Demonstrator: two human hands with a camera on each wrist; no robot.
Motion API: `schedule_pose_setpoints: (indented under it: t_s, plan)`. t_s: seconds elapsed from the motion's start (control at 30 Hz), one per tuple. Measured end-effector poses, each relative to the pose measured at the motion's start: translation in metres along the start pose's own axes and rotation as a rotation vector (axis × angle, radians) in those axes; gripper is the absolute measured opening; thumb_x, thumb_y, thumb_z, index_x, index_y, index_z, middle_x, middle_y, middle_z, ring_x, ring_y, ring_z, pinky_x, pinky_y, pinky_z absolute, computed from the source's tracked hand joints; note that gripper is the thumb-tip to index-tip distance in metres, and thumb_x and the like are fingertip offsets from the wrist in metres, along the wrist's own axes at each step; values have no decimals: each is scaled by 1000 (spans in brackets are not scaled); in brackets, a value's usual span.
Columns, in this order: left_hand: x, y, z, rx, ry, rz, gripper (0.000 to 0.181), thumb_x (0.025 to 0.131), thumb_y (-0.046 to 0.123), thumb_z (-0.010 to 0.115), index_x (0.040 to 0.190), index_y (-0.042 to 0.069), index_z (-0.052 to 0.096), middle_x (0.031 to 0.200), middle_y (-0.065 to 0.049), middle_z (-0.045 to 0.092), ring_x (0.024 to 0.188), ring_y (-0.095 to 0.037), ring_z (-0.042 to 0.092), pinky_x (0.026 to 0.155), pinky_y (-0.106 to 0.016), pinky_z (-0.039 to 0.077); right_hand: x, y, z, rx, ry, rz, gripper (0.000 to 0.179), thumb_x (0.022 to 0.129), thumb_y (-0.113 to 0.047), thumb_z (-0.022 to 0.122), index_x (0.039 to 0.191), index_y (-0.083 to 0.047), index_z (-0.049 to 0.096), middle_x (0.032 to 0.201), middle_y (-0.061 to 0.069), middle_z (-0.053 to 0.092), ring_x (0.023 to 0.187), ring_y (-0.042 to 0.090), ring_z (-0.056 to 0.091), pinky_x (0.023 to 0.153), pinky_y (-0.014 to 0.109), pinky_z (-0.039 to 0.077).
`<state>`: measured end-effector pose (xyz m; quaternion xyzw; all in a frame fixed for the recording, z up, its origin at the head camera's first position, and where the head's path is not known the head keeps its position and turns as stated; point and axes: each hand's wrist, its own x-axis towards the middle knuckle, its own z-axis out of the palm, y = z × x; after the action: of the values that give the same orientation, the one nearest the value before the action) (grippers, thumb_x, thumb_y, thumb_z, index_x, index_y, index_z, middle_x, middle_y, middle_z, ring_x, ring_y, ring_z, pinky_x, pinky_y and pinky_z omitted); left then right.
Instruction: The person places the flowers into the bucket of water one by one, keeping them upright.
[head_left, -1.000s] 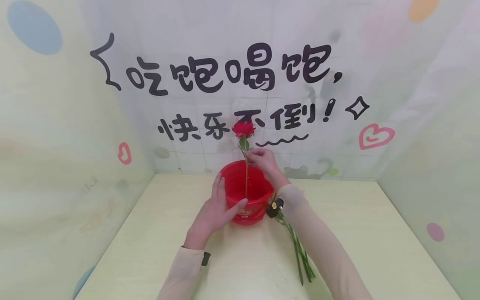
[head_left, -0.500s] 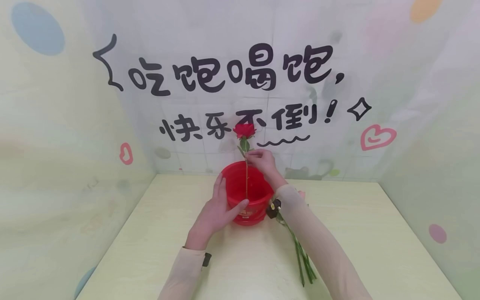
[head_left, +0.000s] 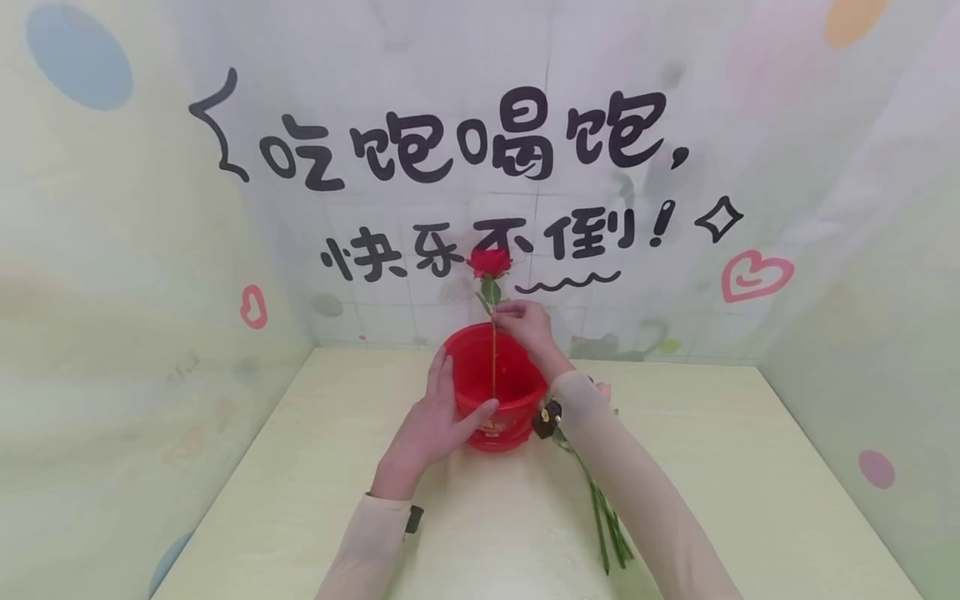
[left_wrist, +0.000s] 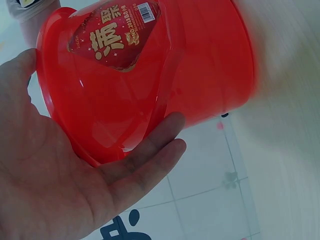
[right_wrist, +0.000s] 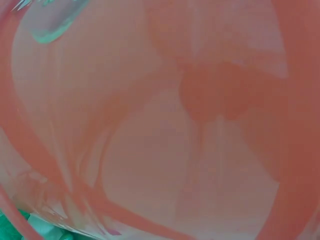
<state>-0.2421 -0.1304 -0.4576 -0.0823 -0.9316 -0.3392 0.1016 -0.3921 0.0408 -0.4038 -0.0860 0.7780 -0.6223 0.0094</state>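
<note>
A single red rose (head_left: 489, 264) stands upright in the head view. My right hand (head_left: 528, 327) pinches its stem just beneath the leaves. The stem runs down into a red plastic bucket (head_left: 468, 367), and its lower end is hidden behind the front rim. My left hand (head_left: 431, 425) rests on the bucket's near left side, fingers and thumb spread. In the left wrist view its fairly straight fingers (left_wrist: 145, 165) lie along the outer wall, below a printed label (left_wrist: 117, 37). The right wrist view shows mostly blurred reddish surface (right_wrist: 150, 150), without the hand.
Several green stems (head_left: 611, 525) lie on the pale table (head_left: 300, 500) right of the bucket, partly under the right sleeve (head_left: 637, 475). A pink bloom (head_left: 604, 390) shows beside that sleeve. A printed backdrop (head_left: 420, 50) stands close behind the bucket.
The whole head view has shifted slightly to the right. Both hands, the rose and the bucket keep nearly the same positions relative to each other.
</note>
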Motion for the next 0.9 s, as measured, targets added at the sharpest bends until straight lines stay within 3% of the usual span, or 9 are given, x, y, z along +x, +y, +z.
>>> schedule_pose_setpoints:
  t_s: [0.37, 0.7, 0.9]
  plan:
    - [2, 0, -1, 3, -1, -8, 122, 87, 77, 67, 170, 17, 0, 161, -8, 39, 125, -31, 62, 85, -48, 64, -7, 0, -10, -9, 1, -11, 31, 101, -19, 74, 127, -2, 73, 118, 17, 75, 106, 31, 75, 97, 41, 60]
    - [2, -1, -3, -40, -3, -3, 123, 85, 73, 72, 170, 18, 2, 160, -9, 40, 127, -31, 60, 84, -49, 64, -16, -13, -37, 128, -56, -77, 34, 102, -9, 69, 132, 8, 68, 127, 32, 68, 112, 44, 71, 100, 49, 58]
    - [3, 1, -4, -27, -5, -16, 124, 86, 74, 71, 170, 18, 1, 160, -8, 41, 128, -32, 60, 85, -49, 64, -27, -24, -63, 228, -93, -45, 36, 102, -13, 72, 131, 7, 66, 131, 33, 64, 115, 41, 71, 101, 47, 56]
